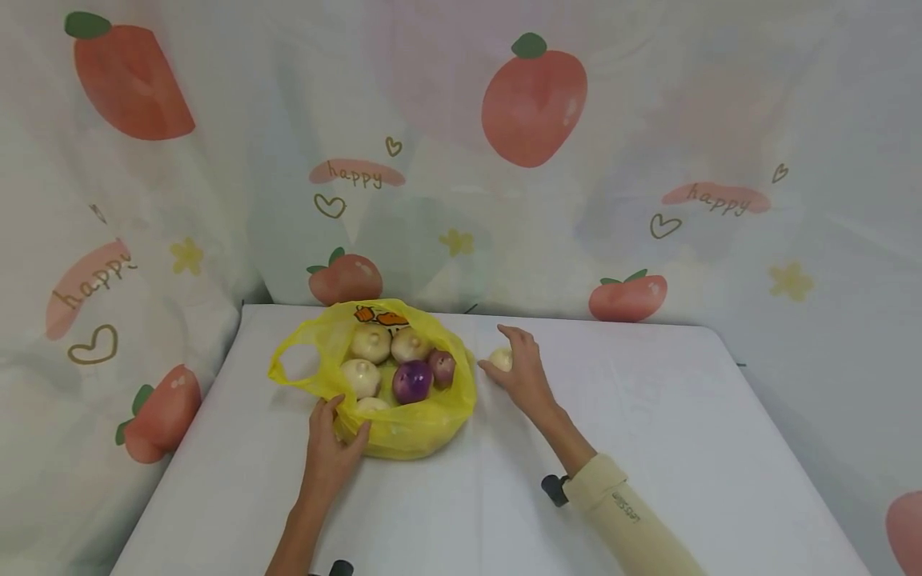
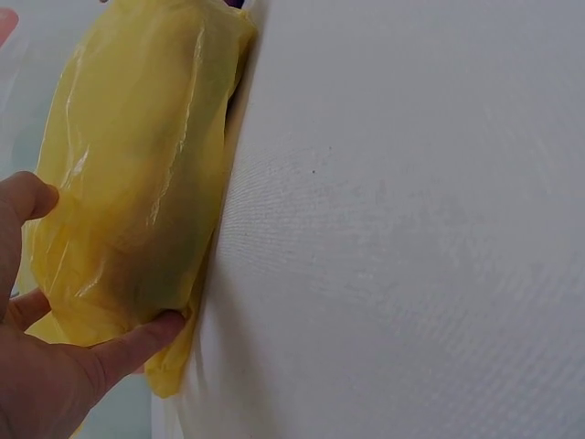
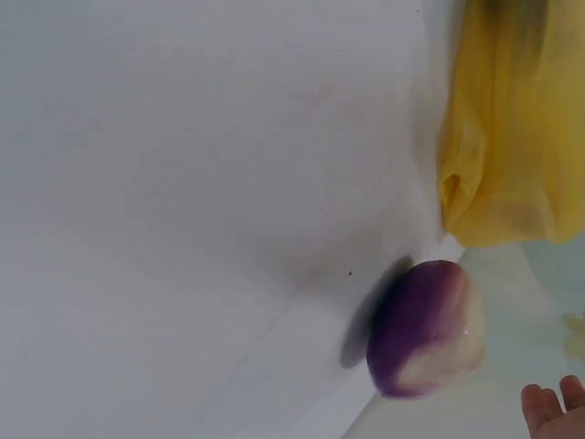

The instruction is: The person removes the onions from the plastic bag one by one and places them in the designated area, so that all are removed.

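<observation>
A yellow plastic bag (image 1: 425, 432) lies mouth up on the table, holding several cream-coloured round vegetables (image 1: 362, 378), a dark purple one (image 1: 413, 382) and a smaller reddish-purple one (image 1: 442, 367). My left hand (image 1: 333, 448) holds the bag's near left side, thumb low on its wall and fingers at the rim; the wrist view shows thumb and fingers against the yellow plastic (image 2: 137, 183). Right of the bag, my right hand (image 1: 524, 376) has thumb and fingers spread around a round purple-and-white vegetable (image 3: 428, 331), with visible space between the fingertips and it in the right wrist view.
A white cloth (image 1: 648, 448) covers the table. Behind and to the left hangs a printed curtain (image 1: 446, 96) with fruit and hearts. One loop handle (image 1: 277, 372) of the bag spreads out to the left.
</observation>
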`<state>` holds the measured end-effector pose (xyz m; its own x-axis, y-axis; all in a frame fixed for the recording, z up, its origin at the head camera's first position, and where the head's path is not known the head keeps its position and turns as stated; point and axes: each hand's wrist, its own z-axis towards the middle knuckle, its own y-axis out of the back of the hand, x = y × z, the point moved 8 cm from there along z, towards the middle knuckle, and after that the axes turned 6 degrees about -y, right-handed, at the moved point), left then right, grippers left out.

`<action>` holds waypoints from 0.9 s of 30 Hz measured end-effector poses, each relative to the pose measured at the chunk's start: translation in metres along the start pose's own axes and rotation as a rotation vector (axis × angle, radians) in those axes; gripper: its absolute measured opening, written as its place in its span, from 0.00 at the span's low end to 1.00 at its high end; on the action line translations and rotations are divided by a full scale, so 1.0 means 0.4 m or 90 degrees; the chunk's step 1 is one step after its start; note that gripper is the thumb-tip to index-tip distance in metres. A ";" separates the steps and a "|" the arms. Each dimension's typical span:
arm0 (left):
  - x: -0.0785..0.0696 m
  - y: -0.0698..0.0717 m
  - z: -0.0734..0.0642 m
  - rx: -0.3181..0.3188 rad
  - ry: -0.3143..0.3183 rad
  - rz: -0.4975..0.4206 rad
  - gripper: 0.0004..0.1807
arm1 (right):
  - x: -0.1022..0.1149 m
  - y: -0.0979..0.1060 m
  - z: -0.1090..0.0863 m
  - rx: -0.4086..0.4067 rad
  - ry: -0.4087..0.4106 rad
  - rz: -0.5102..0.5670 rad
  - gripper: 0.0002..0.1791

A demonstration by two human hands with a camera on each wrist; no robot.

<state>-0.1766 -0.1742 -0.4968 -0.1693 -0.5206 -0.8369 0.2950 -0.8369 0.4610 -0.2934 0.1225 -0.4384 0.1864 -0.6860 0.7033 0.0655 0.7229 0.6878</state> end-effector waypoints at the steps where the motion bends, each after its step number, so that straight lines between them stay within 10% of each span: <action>1: 0.000 0.000 0.001 0.001 0.000 0.002 0.32 | 0.013 -0.004 -0.001 0.003 0.006 0.001 0.37; 15: 0.004 -0.005 0.007 0.010 0.008 0.002 0.32 | 0.184 -0.054 -0.023 0.046 0.153 0.080 0.37; 27: -0.003 0.008 0.006 -0.013 -0.021 0.003 0.31 | 0.228 -0.142 -0.055 0.093 0.229 0.076 0.33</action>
<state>-0.1775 -0.1767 -0.4935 -0.1980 -0.5305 -0.8243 0.3144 -0.8308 0.4592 -0.2586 0.0205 -0.4173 0.5167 -0.5062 0.6905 -0.1132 0.7590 0.6412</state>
